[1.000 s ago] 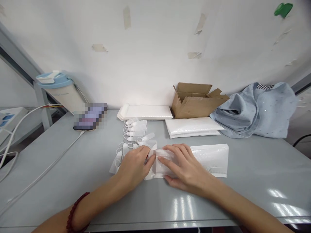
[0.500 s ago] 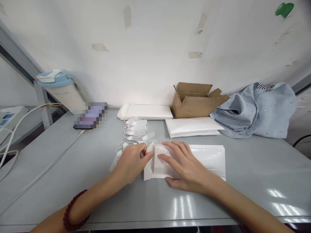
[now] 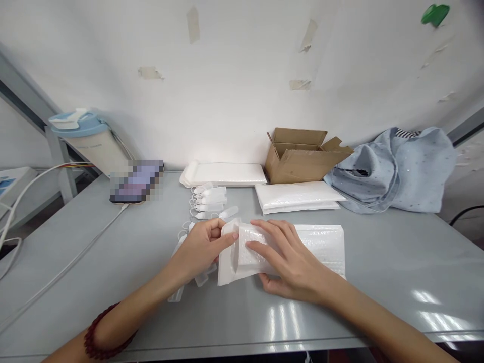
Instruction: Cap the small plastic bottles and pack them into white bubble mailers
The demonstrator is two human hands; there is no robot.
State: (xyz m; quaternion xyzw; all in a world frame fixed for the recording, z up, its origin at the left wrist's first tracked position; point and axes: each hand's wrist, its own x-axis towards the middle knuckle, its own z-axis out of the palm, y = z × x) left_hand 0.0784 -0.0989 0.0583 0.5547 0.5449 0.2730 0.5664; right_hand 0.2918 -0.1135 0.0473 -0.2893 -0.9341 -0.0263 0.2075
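A white bubble mailer [image 3: 321, 242] lies flat on the grey table [image 3: 113, 262] in front of me, its open flap end turned left. My right hand [image 3: 287, 259] rests flat on the mailer's left part, fingers stretched out and pressing it down. My left hand [image 3: 204, 247] pinches the mailer's flap [image 3: 227, 252] between thumb and fingers, bending it upward. Small white packets with loops [image 3: 209, 199] lie in a row just behind my left hand, and a few more [image 3: 181, 282] lie under it.
At the back stand an open cardboard box [image 3: 302, 156], two stacks of white mailers [image 3: 298, 196] [image 3: 223, 174], a blue cloth bag [image 3: 397, 169], a phone on a cable [image 3: 136, 181] and a blue-lidded device [image 3: 88, 138]. White cables [image 3: 56, 272] run along the table's left.
The mailer has slid a little to the left. My left hand has lifted and folded the flap end up, while my right hand stays pressed on the mailer.
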